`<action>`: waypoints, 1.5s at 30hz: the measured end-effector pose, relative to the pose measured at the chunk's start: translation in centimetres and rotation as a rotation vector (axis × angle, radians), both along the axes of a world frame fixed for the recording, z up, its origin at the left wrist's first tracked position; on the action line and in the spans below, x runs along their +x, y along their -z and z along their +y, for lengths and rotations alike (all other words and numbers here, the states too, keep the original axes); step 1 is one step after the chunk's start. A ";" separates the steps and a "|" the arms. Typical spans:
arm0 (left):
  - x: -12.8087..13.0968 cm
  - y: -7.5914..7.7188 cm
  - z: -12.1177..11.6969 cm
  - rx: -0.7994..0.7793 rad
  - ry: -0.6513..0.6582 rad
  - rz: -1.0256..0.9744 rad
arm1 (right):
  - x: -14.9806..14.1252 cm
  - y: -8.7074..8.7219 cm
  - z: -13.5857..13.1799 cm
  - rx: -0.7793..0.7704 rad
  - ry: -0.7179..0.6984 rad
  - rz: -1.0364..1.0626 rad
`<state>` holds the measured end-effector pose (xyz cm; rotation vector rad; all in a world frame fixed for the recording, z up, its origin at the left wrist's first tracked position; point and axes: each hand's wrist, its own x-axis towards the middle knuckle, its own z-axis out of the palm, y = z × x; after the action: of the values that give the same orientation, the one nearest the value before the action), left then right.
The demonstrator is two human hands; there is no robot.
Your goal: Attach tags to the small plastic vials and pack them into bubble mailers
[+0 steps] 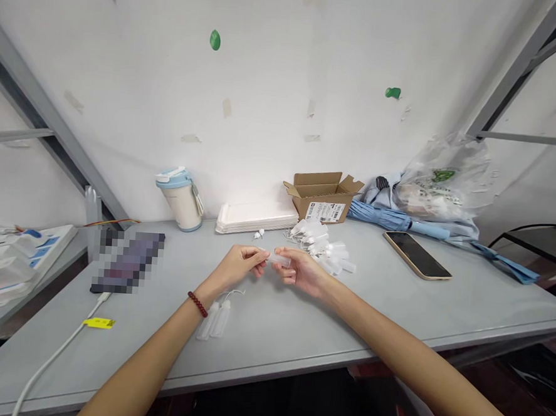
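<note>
Over the middle of the table, a small translucent plastic tube (280,259) lies sideways between my two hands. My right hand (297,271) has its fingers closed around the tube's body. The left end of the tube is in the pinched fingers of my left hand (246,261), which hide what is there. Two similar capped tubes with white strings (217,319) lie side by side below my left wrist. Just beyond my right hand is a pile of translucent tubes (325,245), some with strings. Two small white pieces (259,234) sit behind my hands.
At the back stand a cream tumbler (180,202), a stack of white trays (256,218) and an open cardboard box (323,198). To the right are a phone (417,255), a folded blue umbrella (399,220) and a plastic bag (444,180). A pixelated device (131,263) with a white cable lies left.
</note>
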<state>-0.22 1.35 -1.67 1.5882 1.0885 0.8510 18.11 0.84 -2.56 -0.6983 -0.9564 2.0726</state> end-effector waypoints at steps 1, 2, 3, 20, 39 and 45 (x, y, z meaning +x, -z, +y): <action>0.0 0.0 -0.1 0.015 0.007 0.031 | 0.0 0.0 0.0 -0.003 0.010 -0.004; 0.0 0.0 -0.1 0.040 0.013 0.051 | 0.1 0.1 0.0 -0.008 0.020 -0.009; 0.0 -0.1 -0.2 0.073 0.019 0.066 | 0.1 0.1 0.1 -0.015 0.028 -0.013; 0.1 -0.3 -0.3 0.051 0.056 0.106 | 0.0 -0.1 -0.1 0.027 0.023 -0.039; 0.4 -0.5 -1.2 0.337 0.024 0.220 | -0.3 0.3 0.0 0.218 0.088 -0.317; 0.1 -1.0 -0.6 0.034 0.020 0.029 | 0.0 0.0 0.0 0.475 0.265 -0.364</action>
<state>-0.08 0.77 -0.70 1.6413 1.0819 0.8398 18.08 0.88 -2.53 -0.9009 -1.4119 1.4358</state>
